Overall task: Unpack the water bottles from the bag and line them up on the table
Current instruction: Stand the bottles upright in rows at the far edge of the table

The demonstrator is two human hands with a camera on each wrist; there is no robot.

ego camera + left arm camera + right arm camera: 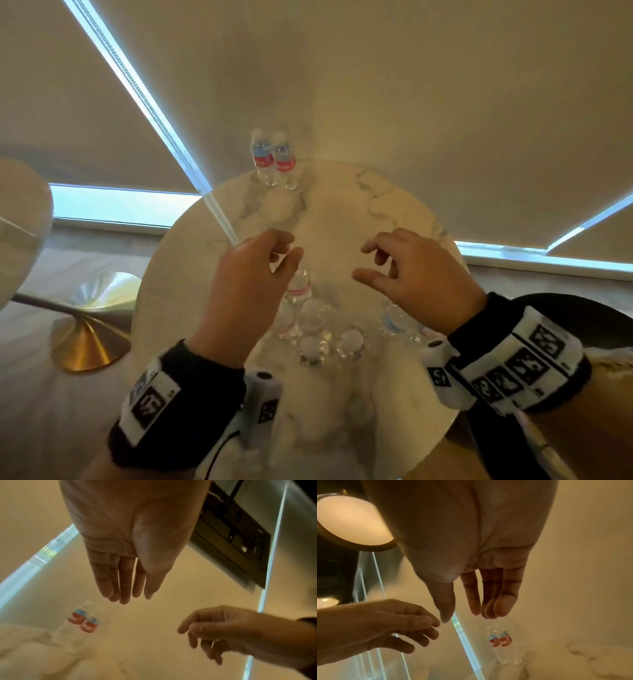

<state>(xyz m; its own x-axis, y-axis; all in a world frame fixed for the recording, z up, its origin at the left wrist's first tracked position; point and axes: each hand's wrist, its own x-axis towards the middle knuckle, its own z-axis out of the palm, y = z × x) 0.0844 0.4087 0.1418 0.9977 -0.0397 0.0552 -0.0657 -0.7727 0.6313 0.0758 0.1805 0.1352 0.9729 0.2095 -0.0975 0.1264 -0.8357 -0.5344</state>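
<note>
Two water bottles (274,159) with red and blue labels stand side by side at the far edge of the round marble table (394,205); they also show in the wrist views as the standing bottles (84,620) (500,641). Several more bottles (315,329) stand bunched near me, in what looks like a thin pale bag (308,407), which is blurred. My left hand (284,251) (133,595) hovers over one of them with relaxed, empty fingers. My right hand (370,263) (467,615) hovers beside it, also empty.
A floor lamp with a brass base (82,346) stands left of the table, its shade (20,222) at the frame edge. Drawn window blinds (445,102) hang behind the table. Bare marble lies between the bunched bottles and the two standing ones.
</note>
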